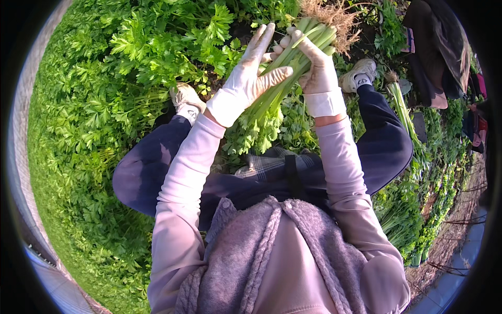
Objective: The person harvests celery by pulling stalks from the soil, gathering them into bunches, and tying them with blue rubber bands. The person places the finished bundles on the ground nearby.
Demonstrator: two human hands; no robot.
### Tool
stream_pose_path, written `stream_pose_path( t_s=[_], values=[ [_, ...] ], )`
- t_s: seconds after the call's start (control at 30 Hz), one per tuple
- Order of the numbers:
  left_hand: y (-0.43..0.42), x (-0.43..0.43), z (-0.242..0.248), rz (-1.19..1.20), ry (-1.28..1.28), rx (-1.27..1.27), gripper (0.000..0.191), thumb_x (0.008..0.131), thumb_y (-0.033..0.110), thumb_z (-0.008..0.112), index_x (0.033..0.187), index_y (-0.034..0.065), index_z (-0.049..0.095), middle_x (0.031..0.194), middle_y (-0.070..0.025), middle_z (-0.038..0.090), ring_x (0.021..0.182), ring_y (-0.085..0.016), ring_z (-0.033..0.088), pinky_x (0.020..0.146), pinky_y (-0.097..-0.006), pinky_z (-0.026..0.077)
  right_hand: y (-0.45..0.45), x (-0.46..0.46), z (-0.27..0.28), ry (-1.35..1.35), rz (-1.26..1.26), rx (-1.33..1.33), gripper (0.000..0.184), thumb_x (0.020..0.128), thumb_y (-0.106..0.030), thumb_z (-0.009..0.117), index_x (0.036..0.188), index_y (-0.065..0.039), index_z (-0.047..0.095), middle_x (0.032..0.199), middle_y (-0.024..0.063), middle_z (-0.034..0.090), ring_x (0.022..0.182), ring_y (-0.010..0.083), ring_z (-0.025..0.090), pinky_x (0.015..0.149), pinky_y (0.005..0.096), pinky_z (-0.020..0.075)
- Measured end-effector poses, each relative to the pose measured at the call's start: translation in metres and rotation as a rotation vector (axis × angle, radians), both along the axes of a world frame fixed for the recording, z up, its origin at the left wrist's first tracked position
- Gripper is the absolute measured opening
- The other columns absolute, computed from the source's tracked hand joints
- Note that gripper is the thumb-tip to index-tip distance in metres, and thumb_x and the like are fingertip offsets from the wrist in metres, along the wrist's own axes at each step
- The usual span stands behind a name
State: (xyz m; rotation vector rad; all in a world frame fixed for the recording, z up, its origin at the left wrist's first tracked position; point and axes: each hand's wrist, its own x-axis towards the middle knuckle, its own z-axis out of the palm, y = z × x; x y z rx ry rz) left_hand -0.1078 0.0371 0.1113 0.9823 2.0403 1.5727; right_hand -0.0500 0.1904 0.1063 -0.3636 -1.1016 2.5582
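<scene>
I hold a bunch of leafy celery (292, 64) out in front of me, its stalks slanting and its tangled, soil-brown roots (333, 21) pointing up and away. My right hand (319, 68), in a soiled white glove, is closed around the stalks below the roots, the thumb on top and fingertips showing on the far side. My left hand (255, 72), gloved the same way, lies against the bunch's left side with its fingers spread and its thumb across the stalks. The bunch's green leaves (259, 131) hang below my left wrist.
Dense standing celery plants (98, 129) fill the left side. Pulled celery with roots (400, 98) lies beside my right leg (382, 129), and more cut greens (400, 216) lie farther back. Another person in dark clothing (437, 51) is close at the upper right. Plaid cloth (266, 167) lies between my legs.
</scene>
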Motion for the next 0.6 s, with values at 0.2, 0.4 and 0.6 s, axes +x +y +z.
stream_pose_path(
  t_s=[0.2,0.4,0.6],
  values=[
    [-0.153,-0.005,-0.026,-0.229,0.14,-0.972,0.07,0.071,0.033,0.079,0.13,0.0058,0.055,0.114,-0.0152,0.066,0.103,-0.031,0.064,0.092,-0.033,0.048,0.124,-0.001,-0.066,0.093,-0.325,-0.131,0.028,0.086,-0.014,0.072,0.107,0.0,0.06,0.091,0.0093,0.068,0.081,0.0245,0.068,0.077,0.0411,0.0589],
    [-0.115,-0.014,-0.049,0.026,0.26,-0.596,0.079,0.074,0.033,0.079,0.139,0.0049,0.045,0.127,-0.0188,0.057,0.114,-0.03,0.057,0.099,-0.0343,0.044,0.057,0.008,-0.106,-0.354,-0.096,0.482,0.034,0.083,-0.014,0.075,0.108,0.006,0.063,0.092,0.0138,0.069,0.08,0.024,0.07,0.074,0.0361,0.0594],
    [-0.023,0.007,-0.059,-0.339,-0.633,-0.041,0.071,0.077,0.037,0.08,0.129,-0.0018,0.051,0.103,-0.0119,0.065,0.096,-0.023,0.063,0.087,-0.0333,0.051,-0.01,-0.004,-0.013,-0.042,0.147,-0.008,0.043,0.084,-0.026,0.073,0.116,0.001,0.06,0.095,0.0106,0.069,0.087,0.0232,0.068,0.081,0.0382,0.057]
  ],
)
